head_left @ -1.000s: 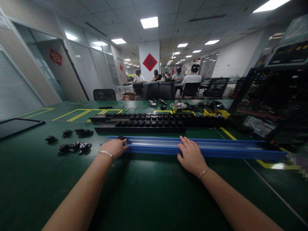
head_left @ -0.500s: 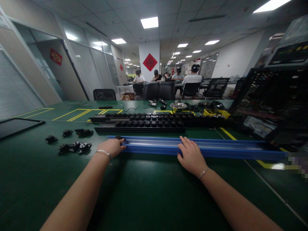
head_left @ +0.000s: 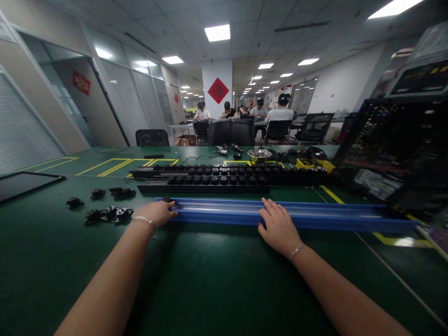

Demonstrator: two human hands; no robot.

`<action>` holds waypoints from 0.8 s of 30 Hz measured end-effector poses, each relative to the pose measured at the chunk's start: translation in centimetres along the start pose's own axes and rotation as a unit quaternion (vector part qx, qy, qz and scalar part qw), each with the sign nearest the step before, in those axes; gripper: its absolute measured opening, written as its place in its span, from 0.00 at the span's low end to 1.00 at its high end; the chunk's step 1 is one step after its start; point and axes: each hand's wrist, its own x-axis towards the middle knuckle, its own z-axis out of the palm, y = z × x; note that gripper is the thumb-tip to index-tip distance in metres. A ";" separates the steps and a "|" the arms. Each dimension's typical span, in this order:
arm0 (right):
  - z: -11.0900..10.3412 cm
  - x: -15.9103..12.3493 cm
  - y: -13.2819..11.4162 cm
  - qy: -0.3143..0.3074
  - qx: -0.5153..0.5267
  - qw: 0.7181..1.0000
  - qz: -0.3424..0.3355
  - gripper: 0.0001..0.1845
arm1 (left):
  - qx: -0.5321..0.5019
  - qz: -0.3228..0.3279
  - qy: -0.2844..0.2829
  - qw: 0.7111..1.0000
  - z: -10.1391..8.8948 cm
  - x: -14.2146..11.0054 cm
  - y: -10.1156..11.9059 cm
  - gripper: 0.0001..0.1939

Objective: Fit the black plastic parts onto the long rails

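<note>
A long blue channel rail (head_left: 217, 217) lies crosswise in front of me, its trough facing up. At its left end, my left hand (head_left: 157, 213) is closed, with the fingers around a small black part (head_left: 166, 199) in the trough; most of that part is hidden. My right hand (head_left: 278, 226) grips the rail near its middle, fingers reaching over to the far wall and thumb at the near wall. Left of the rail lie several loose black parts (head_left: 110, 213), some in a small pile.
Behind the blue rail are black rails (head_left: 206, 188) bearing rows of black round parts. Farther back stand a metal bowl (head_left: 259, 155) and a yellow tray (head_left: 315, 164). An open computer case (head_left: 381, 140) rises at right. A dark flat panel (head_left: 24, 184) lies at left.
My left hand has slid slightly left along the rail, and the small black part has moved left with it. My right hand and the blue rail have stayed put.
</note>
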 end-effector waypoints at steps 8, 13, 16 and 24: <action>0.2 -0.1 0.0 0.003 -0.008 1.000 0.000 0.13 | 0.001 0.004 -0.020 1.000 0.1 0.3 -1.2 0.34; 0.1 -0.1 0.0 0.003 -0.005 1.000 0.000 0.13 | -0.001 -0.003 0.001 1.000 1.8 0.7 -1.7 0.42; 0.1 0.0 0.0 0.005 0.000 1.000 -0.001 0.13 | 0.008 -0.018 0.006 1.000 2.7 1.2 -1.8 0.44; 0.2 -0.1 0.0 0.011 0.002 1.000 -0.003 0.13 | 0.035 -0.039 -0.004 0.999 2.7 1.5 -2.0 0.41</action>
